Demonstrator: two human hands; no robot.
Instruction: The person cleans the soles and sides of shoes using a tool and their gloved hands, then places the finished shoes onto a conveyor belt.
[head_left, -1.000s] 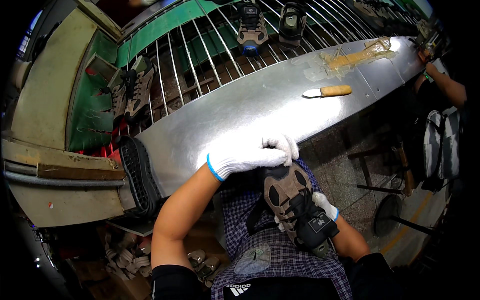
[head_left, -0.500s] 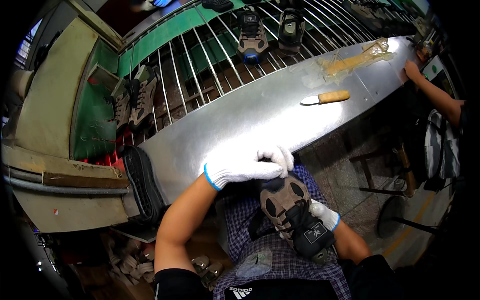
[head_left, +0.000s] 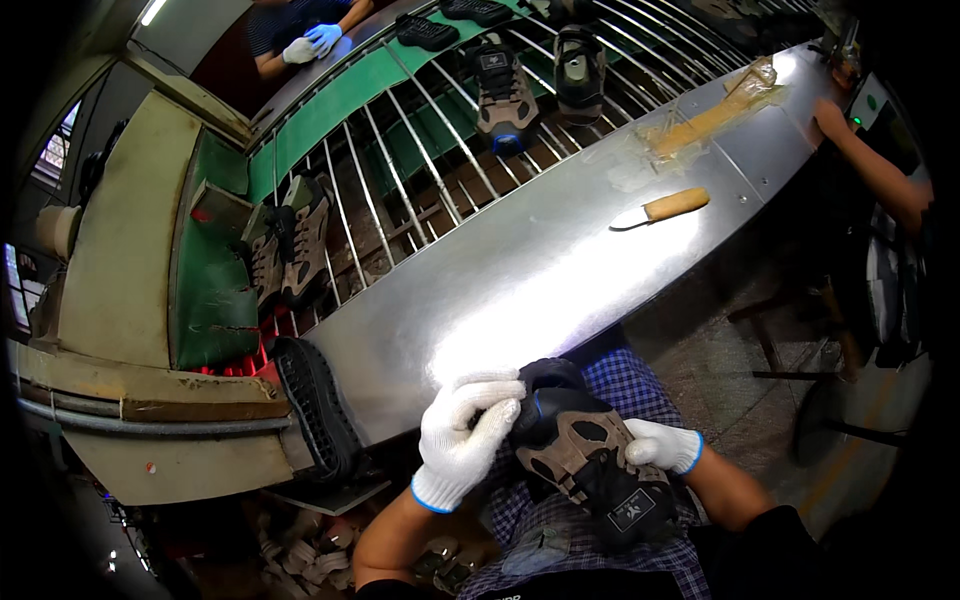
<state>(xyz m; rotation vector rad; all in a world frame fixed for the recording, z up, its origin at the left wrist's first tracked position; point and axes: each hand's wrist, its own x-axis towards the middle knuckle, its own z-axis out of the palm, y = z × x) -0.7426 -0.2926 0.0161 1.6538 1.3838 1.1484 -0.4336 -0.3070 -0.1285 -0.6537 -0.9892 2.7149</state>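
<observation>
A brown and black sneaker [head_left: 580, 450] is held over my lap, its toe pointing up and to the left and its labelled tongue toward me. My left hand [head_left: 465, 435], in a white knit glove with a blue cuff, pinches at the toe end with thumb and fingertips. A black rounded part shows at the toe; whether it is a sole edge I cannot tell. My right hand [head_left: 662, 445], gloved alike, grips the shoe's right side, its fingers hidden beneath. A wooden-handled knife [head_left: 660, 208] lies on the metal ledge [head_left: 500, 270] ahead.
A black sole [head_left: 315, 408] leans at the ledge's left end. Beyond are metal rollers [head_left: 425, 165] carrying several shoes, including a brown pair [head_left: 300, 245] at left. Brown tape [head_left: 710, 112] sticks to the ledge. Another person's arm [head_left: 875, 160] reaches in at right; gloved hands [head_left: 315, 42] show far off.
My left hand has come down and turned, moving from over the toe to pinching its left side. My right hand still holds the shoe. The view has shifted, bringing the far person into sight.
</observation>
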